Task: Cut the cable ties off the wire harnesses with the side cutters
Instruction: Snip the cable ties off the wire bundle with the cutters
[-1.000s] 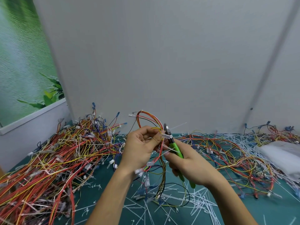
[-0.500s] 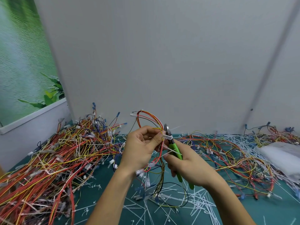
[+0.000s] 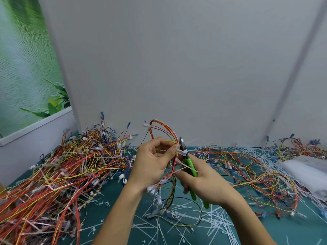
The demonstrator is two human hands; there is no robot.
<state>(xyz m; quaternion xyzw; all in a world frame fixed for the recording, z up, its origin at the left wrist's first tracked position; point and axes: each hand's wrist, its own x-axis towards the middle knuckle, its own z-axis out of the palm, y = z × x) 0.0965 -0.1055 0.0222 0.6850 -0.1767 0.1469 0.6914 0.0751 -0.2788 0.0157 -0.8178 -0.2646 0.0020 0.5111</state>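
My left hand (image 3: pixel 152 162) pinches a wire harness (image 3: pixel 165 133) of red, orange and yellow wires, held up above the green mat. Its loop rises over my fingers and its lower ends with white connectors hang below my wrist. My right hand (image 3: pixel 203 184) grips the green-handled side cutters (image 3: pixel 190 165). Their dark jaws point up and sit right beside the harness at a white cable tie (image 3: pixel 182 152) next to my left fingertips. The tie's thin tail sticks out to the upper right.
A big heap of tied harnesses (image 3: pixel 58 170) covers the left of the green mat (image 3: pixel 283 227). Looser wires (image 3: pixel 247 167) lie on the right beside a white bag (image 3: pixel 307 168). Cut white ties (image 3: pixel 194 220) litter the front. A grey partition stands behind.
Both hands stay almost in place. The harness's hanging lower ends have swung slightly, and the cutter jaws remain at the white tie.
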